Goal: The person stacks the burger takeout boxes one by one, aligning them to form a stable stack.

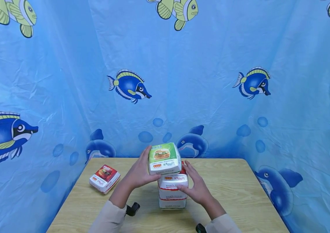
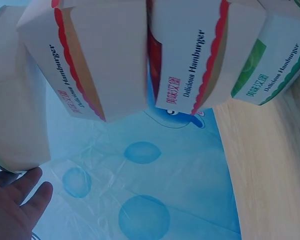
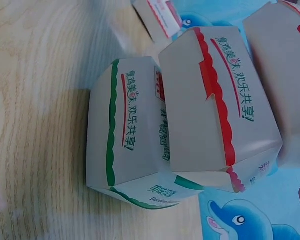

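Head: left hand (image 1: 141, 171) has the green-topped hamburger box (image 1: 165, 158) pinched, thumb along the near lower edge, fingers on the left side. Box is tilted, over the far part of a three-box stack; can't tell if it touches. Right hand (image 1: 196, 186) at the stack's right side, fingers spread wide, thumb across the near face of the upper red-trimmed box (image 1: 172, 184); firm contact can't be told. Below that: middle red-trimmed box (image 1: 172, 194), then bottom green-trimmed box (image 1: 172, 204). Separate red-topped hamburger box (image 1: 104, 179) sits far left on the wood-grain table (image 1: 226, 187), well apart from the stack. Blue sea-life backdrop (image 1: 211, 48) behind.

Left wrist: left fingertips at the edge of the held box; both red-trimmed boxes and the bottom green-trimmed one line up beside it, "Delicious Hamburger" printed on their sides.

Right wrist: bottom green-trimmed box on the table, middle red-trimmed box on top of it, slightly offset. Only a fingertip of the right hand shows.
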A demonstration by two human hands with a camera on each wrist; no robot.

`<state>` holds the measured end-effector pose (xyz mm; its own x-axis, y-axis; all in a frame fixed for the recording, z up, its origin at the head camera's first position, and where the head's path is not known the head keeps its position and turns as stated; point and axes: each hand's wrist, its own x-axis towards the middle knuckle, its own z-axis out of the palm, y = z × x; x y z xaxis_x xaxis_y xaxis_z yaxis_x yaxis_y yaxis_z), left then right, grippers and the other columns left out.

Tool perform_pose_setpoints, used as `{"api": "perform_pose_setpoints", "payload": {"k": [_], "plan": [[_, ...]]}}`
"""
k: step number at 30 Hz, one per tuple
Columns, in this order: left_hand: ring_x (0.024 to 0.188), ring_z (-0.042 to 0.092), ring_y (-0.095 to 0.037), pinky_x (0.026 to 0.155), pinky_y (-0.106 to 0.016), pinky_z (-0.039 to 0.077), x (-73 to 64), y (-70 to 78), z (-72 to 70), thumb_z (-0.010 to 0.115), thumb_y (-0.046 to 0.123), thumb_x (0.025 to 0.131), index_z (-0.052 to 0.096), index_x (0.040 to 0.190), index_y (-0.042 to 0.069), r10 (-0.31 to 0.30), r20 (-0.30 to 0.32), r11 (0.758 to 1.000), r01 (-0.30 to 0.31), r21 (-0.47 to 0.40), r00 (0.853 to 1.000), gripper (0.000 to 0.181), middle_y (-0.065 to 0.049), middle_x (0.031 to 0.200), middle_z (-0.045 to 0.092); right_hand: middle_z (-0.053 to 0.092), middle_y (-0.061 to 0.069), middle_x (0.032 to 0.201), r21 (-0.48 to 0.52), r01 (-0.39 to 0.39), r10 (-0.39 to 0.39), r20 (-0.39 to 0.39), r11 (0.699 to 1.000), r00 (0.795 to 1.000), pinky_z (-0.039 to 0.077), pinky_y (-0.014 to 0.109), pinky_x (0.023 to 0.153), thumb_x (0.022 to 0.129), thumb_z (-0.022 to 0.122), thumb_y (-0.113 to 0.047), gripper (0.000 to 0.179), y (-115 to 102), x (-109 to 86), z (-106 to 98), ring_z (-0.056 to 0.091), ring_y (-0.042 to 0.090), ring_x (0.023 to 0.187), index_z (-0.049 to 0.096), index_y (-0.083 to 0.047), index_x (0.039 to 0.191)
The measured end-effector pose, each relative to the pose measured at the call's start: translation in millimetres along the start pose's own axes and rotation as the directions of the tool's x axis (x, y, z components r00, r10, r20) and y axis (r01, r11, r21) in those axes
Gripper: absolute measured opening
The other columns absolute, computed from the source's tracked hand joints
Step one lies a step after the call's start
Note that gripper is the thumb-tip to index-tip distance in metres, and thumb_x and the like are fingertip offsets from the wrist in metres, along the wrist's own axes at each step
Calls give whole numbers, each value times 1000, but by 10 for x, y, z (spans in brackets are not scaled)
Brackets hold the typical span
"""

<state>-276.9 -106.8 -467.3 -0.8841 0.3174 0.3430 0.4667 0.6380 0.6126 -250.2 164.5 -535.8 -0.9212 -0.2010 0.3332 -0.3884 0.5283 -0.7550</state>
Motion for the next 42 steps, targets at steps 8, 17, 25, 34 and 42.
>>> {"api": "perform_pose_setpoints", "payload": {"k": [8,17,25,34,42], "plan": [[140,28,-27,104,-55,37,97,104,30,76,68,66,2,158,20,-27,80,1000,27,-6,996,127,-7,160,19,25,1,159,105,-17,21,-42,994,999,36,57,104,77,78,-51,104,-83,27,-31,29,30,141,14,-34,156],[142,25,-28,105,-56,35,109,188,99,74,67,69,3,158,17,12,108,1000,-13,14,994,124,-9,160,17,24,2,159,97,-3,8,-45,995,999,36,65,100,78,78,-49,103,-82,40,-53,36,37,136,12,-38,156],[144,20,-26,107,-54,33,142,209,165,70,71,70,-2,157,23,46,119,999,-47,3,992,123,-7,161,12,32,5,156,129,-16,23,-48,992,999,31,68,102,77,79,-47,107,-68,44,-50,33,36,138,7,-40,155],[145,15,-24,108,-56,30,143,217,166,68,71,72,2,158,17,76,118,997,-77,1,990,121,-4,162,9,33,5,155,132,-34,41,-47,991,998,34,68,99,76,81,-48,110,-62,41,-26,36,36,136,5,-42,155],[145,17,-24,106,-59,31,93,173,213,69,71,72,-3,155,36,72,86,997,-70,-30,994,115,-1,162,10,39,2,151,153,-36,44,-44,988,998,37,66,98,75,81,-50,110,-60,13,8,41,34,132,5,-44,154]]}}
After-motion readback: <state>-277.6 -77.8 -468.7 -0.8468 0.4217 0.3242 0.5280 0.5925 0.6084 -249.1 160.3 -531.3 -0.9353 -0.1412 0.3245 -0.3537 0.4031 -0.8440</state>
